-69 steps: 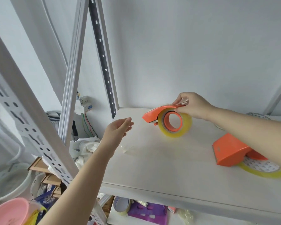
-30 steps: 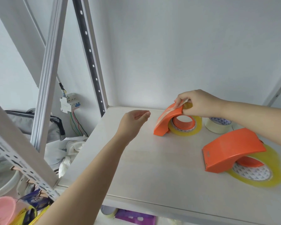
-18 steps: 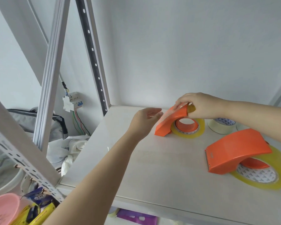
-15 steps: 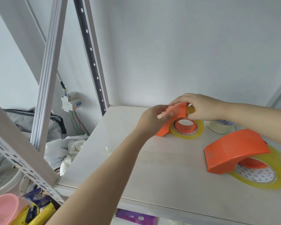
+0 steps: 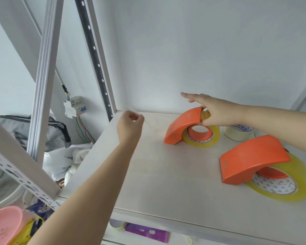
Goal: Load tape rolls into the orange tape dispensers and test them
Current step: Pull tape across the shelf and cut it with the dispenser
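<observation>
An orange tape dispenser (image 5: pixel 181 127) loaded with a yellowish clear tape roll (image 5: pixel 201 138) rests on the white shelf (image 5: pixel 166 183) near the back. My right hand (image 5: pixel 210 110) holds the dispenser's rear end, thumb under it and index finger stretched out. My left hand (image 5: pixel 131 124) is pinched shut to the left of it, holding the end of a clear tape strip (image 5: pixel 154 125) that stretches back to the dispenser's nose. A second loaded orange dispenser (image 5: pixel 253 158) lies at the right, untouched.
A loose pale tape roll (image 5: pixel 238 132) sits behind the second dispenser. Perforated metal uprights (image 5: pixel 95 57) frame the shelf's left side. Below left are a breaker box (image 5: pixel 73 106), white cloth, a pink bowl (image 5: pixel 4 225). A purple item lies on the lower shelf.
My left hand reached to the dispenser's nose, took the tape end and pulled it leftward away from the dispenser. My right hand stayed on the dispenser and extended its index finger.
</observation>
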